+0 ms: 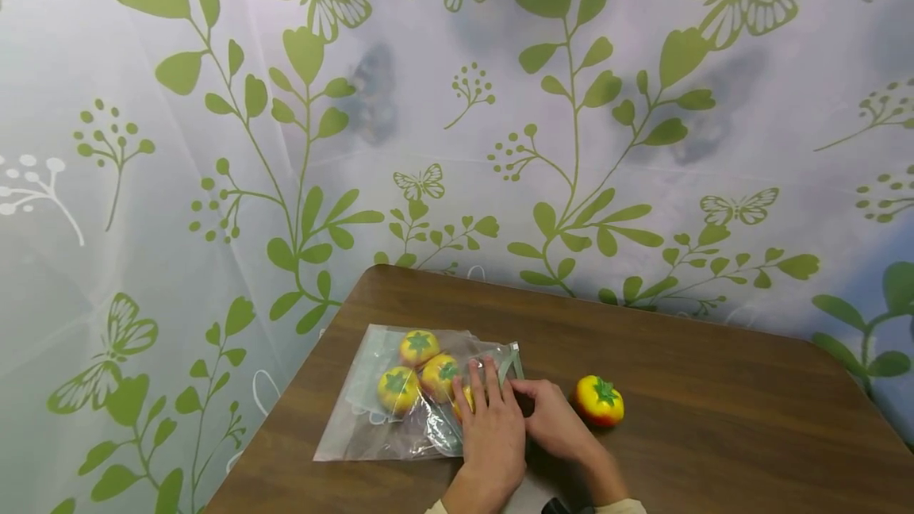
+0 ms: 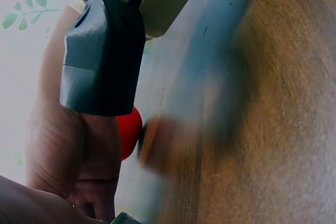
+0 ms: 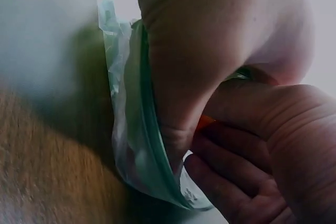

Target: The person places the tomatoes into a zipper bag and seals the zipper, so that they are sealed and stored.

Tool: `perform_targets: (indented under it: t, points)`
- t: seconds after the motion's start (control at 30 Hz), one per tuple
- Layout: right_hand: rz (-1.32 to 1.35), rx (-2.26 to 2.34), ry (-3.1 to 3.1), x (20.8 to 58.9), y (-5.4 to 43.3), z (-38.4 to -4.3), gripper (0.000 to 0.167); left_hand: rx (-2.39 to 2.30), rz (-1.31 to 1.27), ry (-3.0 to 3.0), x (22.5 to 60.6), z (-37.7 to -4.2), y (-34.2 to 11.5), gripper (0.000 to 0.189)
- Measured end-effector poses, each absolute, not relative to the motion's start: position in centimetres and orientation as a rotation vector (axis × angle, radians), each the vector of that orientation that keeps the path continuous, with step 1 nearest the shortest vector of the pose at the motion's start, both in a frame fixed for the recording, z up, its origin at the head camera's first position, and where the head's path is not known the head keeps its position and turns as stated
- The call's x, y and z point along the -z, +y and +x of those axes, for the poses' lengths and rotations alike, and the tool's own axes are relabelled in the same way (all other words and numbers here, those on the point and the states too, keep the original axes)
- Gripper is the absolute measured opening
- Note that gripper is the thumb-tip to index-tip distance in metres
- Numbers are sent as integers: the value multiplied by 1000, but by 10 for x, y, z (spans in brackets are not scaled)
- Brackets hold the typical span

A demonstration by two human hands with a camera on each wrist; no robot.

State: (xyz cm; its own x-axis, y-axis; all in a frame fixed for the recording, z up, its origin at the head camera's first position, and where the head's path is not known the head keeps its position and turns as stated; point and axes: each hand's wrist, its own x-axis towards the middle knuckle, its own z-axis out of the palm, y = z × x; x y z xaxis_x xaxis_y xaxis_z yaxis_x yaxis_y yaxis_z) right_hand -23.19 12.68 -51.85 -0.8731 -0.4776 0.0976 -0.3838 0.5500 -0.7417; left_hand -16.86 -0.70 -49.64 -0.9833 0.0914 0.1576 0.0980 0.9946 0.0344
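Note:
A clear plastic zip bag (image 1: 343,435) lies on the table with several yellow-red tomatoes (image 1: 398,391) inside, each with a green star-shaped top. My left hand (image 1: 493,435) rests on the bag near its mouth, fingers straight and spread over one partly covered tomato. Beside it, my right hand (image 1: 560,419) is at the bag's mouth with its fingers curled; the right wrist view shows the green-edged rim (image 3: 149,108) close to both hands. An orange patch shows between the fingers there, mostly hidden. Another tomato (image 1: 600,400) sits outside the bag, just right of my right hand.
The brown wooden table (image 1: 685,387) extends to the right of the loose tomato. Behind it and along its left side hangs a pale curtain (image 1: 443,133) with green leaves and butterflies. A dark wrist device (image 2: 102,56) fills part of the left wrist view.

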Motion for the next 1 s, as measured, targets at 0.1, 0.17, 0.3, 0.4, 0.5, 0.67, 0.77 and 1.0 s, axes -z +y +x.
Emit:
perform_targets:
  t: [0.1,0.17,0.3,0.4,0.5,0.67,0.77,1.0]
  points:
    - [-730,1196,2683,517,129,-231,54,61,-147,-2988,498,-169,-7,103]
    - [-729,1215,2664,513,134,-230,53,62,-150,-2990,498,-169,-7,104]
    - [-725,1332,2555,501,148,-225,52,65,-160,-2993,499,-168,-6,102]
    - [-698,1385,2526,489,162,-220,52,49,-166,-2986,499,-168,-6,93]
    - [-656,1374,2587,476,177,-215,53,37,-160,-2972,498,-168,-6,85]
    - [-541,1318,2728,457,202,-206,53,26,-148,-2937,499,-168,-6,77]
    - [-486,1272,2815,451,217,-202,53,23,-152,-2931,500,-169,-7,82]
    - [-357,1184,2922,445,249,-192,56,42,-157,-2935,501,-168,-9,92]
